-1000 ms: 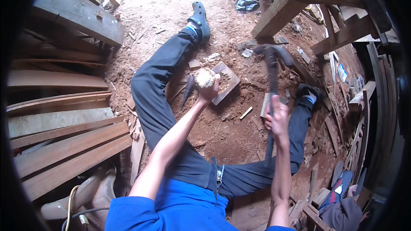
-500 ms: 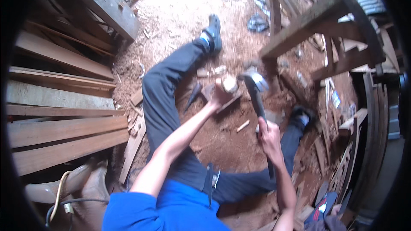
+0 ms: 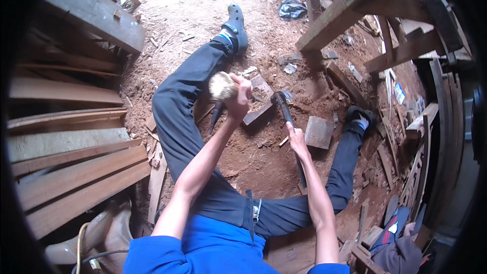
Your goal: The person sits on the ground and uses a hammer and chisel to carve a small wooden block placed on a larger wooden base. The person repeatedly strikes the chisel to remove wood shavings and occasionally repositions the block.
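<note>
My left hand (image 3: 239,96) is wrapped round a short piece of wood (image 3: 223,87) with a pale, rough, rounded end, held up near my left knee. In my right hand (image 3: 297,137) is a hatchet (image 3: 284,102) with a long dark handle; its head is lowered between my legs. Beside that head, a flat wooden block (image 3: 257,113) lies tilted on the ground, partly hidden by my left hand. A dark pointed object (image 3: 216,116) shows just below my left wrist. Right of the hatchet sits a squarish grey-brown wood block (image 3: 319,132).
Stacked planks (image 3: 76,167) line the left side, with a thick beam (image 3: 96,12) above them. A wooden frame (image 3: 350,7) stands at far right. Wood scraps (image 3: 388,165) and a dark plastic bag (image 3: 291,9) lie on the reddish ground. My outstretched legs (image 3: 177,96) flank the work.
My left hand has moved left and nearer with the piece of wood, away from the block. The hatchet head has gone from beside the wood to lower over the ground. The view has shifted.
</note>
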Action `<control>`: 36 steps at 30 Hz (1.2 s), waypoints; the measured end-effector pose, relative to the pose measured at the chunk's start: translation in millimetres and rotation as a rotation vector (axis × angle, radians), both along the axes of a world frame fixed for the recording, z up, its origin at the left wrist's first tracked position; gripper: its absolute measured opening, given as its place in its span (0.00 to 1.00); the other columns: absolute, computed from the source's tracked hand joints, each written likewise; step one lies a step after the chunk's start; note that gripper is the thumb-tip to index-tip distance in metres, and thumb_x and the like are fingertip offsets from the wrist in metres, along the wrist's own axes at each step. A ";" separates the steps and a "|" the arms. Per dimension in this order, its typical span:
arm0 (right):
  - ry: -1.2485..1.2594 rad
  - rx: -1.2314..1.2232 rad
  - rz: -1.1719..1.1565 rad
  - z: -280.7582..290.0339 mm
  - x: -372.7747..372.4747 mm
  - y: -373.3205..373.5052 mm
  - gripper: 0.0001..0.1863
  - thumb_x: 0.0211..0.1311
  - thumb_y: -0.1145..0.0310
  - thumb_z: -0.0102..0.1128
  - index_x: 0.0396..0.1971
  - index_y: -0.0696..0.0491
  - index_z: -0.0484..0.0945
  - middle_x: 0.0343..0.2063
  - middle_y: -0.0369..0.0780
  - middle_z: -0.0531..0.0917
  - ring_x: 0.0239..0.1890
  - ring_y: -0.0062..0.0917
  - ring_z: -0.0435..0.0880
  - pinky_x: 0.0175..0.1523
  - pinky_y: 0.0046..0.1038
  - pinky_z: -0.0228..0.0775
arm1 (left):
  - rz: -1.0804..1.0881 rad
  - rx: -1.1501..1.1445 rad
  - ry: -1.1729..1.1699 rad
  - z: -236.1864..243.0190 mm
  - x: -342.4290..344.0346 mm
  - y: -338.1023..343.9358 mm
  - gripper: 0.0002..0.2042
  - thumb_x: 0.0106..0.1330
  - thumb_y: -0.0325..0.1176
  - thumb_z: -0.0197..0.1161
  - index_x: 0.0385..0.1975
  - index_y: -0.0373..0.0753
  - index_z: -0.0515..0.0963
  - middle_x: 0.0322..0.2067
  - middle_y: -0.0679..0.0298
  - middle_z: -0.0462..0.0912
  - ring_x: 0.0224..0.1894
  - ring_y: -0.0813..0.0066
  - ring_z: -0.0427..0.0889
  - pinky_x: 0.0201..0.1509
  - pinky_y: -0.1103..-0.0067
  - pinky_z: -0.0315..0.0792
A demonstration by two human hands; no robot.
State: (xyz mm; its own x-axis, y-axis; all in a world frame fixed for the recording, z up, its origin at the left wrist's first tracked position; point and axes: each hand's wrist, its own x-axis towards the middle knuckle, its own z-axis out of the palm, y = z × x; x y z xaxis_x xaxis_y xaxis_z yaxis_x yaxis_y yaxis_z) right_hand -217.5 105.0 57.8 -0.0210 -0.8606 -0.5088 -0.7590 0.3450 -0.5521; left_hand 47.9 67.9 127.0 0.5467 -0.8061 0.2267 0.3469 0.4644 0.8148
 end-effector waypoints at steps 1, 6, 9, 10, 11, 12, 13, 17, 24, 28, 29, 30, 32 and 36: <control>-0.005 0.023 -0.008 -8.7 -5.8 2.4 0.41 0.65 0.33 0.44 0.18 0.63 0.71 0.15 0.48 0.74 0.24 0.33 0.75 0.34 0.43 0.65 | -0.028 -0.097 0.072 11.1 2.0 -4.6 0.08 0.64 0.19 0.50 0.33 0.40 0.60 0.19 0.70 0.65 0.18 0.85 0.63 0.21 0.86 0.61; 0.000 0.034 -0.035 -15.9 -12.1 8.8 0.42 0.63 0.31 0.44 0.18 0.64 0.72 0.16 0.50 0.77 0.27 0.39 0.81 0.36 0.44 0.66 | -0.036 0.001 0.007 7.2 -4.4 -22.1 0.08 0.66 0.20 0.47 0.28 0.41 0.58 0.20 0.70 0.63 0.20 0.85 0.60 0.24 0.84 0.60; -0.212 0.121 -0.193 -4.0 -4.5 15.4 0.38 0.63 0.32 0.46 0.13 0.55 0.68 0.10 0.41 0.73 0.13 0.26 0.73 0.20 0.32 0.63 | 0.251 0.082 -0.905 -36.4 -7.6 -28.3 0.03 0.64 0.24 0.53 0.28 0.38 0.69 0.22 0.65 0.68 0.24 0.74 0.69 0.29 0.76 0.65; -0.260 0.185 -0.279 2.6 -3.0 19.2 0.37 0.64 0.32 0.46 0.12 0.53 0.67 0.09 0.38 0.72 0.10 0.22 0.71 0.17 0.28 0.61 | 0.362 -0.068 -1.055 -51.2 -8.2 -27.0 0.02 0.63 0.22 0.53 0.31 0.37 0.70 0.23 0.68 0.69 0.25 0.77 0.69 0.29 0.79 0.65; -0.375 0.151 -0.302 10.5 -1.6 21.0 0.36 0.64 0.33 0.46 0.13 0.51 0.67 0.08 0.35 0.70 0.08 0.19 0.67 0.15 0.25 0.58 | 0.209 0.046 -0.905 -63.6 -13.4 -25.9 0.03 0.62 0.23 0.56 0.26 0.36 0.71 0.23 0.65 0.70 0.27 0.73 0.71 0.33 0.74 0.67; -0.459 0.143 -0.354 20.2 0.5 25.4 0.34 0.64 0.33 0.47 0.13 0.50 0.66 0.07 0.32 0.68 0.07 0.16 0.64 0.13 0.21 0.55 | 0.204 0.101 -0.931 -73.0 -15.8 -27.7 0.03 0.62 0.23 0.56 0.27 0.36 0.70 0.23 0.65 0.70 0.27 0.71 0.71 0.34 0.74 0.67; -0.516 0.176 -0.426 32.2 2.8 33.7 0.33 0.64 0.33 0.47 0.14 0.48 0.65 0.07 0.30 0.66 0.05 0.12 0.61 0.10 0.18 0.52 | 0.226 0.092 -0.967 -79.8 -17.6 -24.6 0.03 0.62 0.24 0.56 0.27 0.36 0.70 0.23 0.64 0.70 0.28 0.70 0.71 0.35 0.73 0.67; -0.641 -0.092 -0.253 109.4 0.0 30.5 0.31 0.67 0.36 0.46 0.17 0.49 0.66 0.08 0.28 0.64 0.06 0.10 0.60 0.10 0.15 0.49 | 0.297 0.059 -1.056 -77.3 -22.2 -26.5 0.05 0.63 0.25 0.57 0.25 0.36 0.70 0.23 0.61 0.70 0.27 0.66 0.71 0.34 0.69 0.65; -1.084 -0.538 -0.002 259.6 15.1 33.5 0.33 0.62 0.31 0.48 0.30 0.52 0.65 0.15 0.30 0.66 0.12 0.10 0.61 0.15 0.14 0.49 | 0.336 -0.061 -1.110 -50.2 -29.8 -44.3 0.04 0.57 0.29 0.63 0.28 0.38 0.75 0.25 0.64 0.80 0.32 0.66 0.79 0.46 0.74 0.72; -0.705 -0.788 0.073 238.4 43.0 27.6 0.35 0.64 0.32 0.47 0.21 0.54 0.66 0.14 0.30 0.65 0.13 0.14 0.59 0.18 0.21 0.48 | -0.030 -0.015 -0.707 -37.0 -33.6 -51.9 0.07 0.50 0.25 0.66 0.29 0.36 0.78 0.23 0.63 0.82 0.26 0.78 0.80 0.31 0.78 0.73; -0.384 -0.787 0.337 235.2 40.8 19.5 0.34 0.68 0.38 0.47 0.15 0.54 0.67 0.13 0.31 0.67 0.14 0.15 0.62 0.20 0.24 0.49 | -0.069 -0.019 -0.642 -33.0 -36.3 -52.8 0.07 0.50 0.24 0.67 0.28 0.36 0.78 0.21 0.62 0.82 0.24 0.81 0.79 0.27 0.79 0.73; -0.140 -0.447 0.201 226.5 42.1 16.9 0.32 0.70 0.43 0.47 0.14 0.53 0.67 0.11 0.30 0.67 0.14 0.14 0.63 0.21 0.24 0.50 | -0.083 -0.015 -0.642 -29.0 -38.8 -54.4 0.06 0.50 0.24 0.66 0.27 0.35 0.78 0.21 0.62 0.81 0.24 0.81 0.79 0.27 0.78 0.73; -0.256 -0.142 0.040 216.2 38.8 11.2 0.30 0.71 0.45 0.48 0.14 0.52 0.67 0.09 0.28 0.65 0.13 0.12 0.62 0.19 0.23 0.50 | -0.117 -0.004 -0.653 -23.0 -41.7 -56.6 0.04 0.51 0.24 0.66 0.25 0.34 0.78 0.20 0.61 0.80 0.23 0.79 0.79 0.27 0.77 0.73; -0.553 -0.144 -0.164 195.6 22.5 22.0 0.31 0.69 0.39 0.45 0.15 0.49 0.64 0.08 0.28 0.64 0.08 0.10 0.61 0.12 0.17 0.46 | 0.025 -0.114 -0.654 -19.6 -38.0 -62.1 0.01 0.52 0.24 0.63 0.24 0.34 0.79 0.21 0.61 0.82 0.24 0.76 0.82 0.26 0.79 0.76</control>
State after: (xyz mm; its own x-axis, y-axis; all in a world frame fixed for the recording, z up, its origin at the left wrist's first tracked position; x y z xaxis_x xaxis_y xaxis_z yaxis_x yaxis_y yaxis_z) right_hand -195.0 127.0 253.4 0.0757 -0.9299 -0.3600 -0.2886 0.3251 -0.9006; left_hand 9.9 5.8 107.4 0.2854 -0.7463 0.6014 -0.2147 0.5617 0.7990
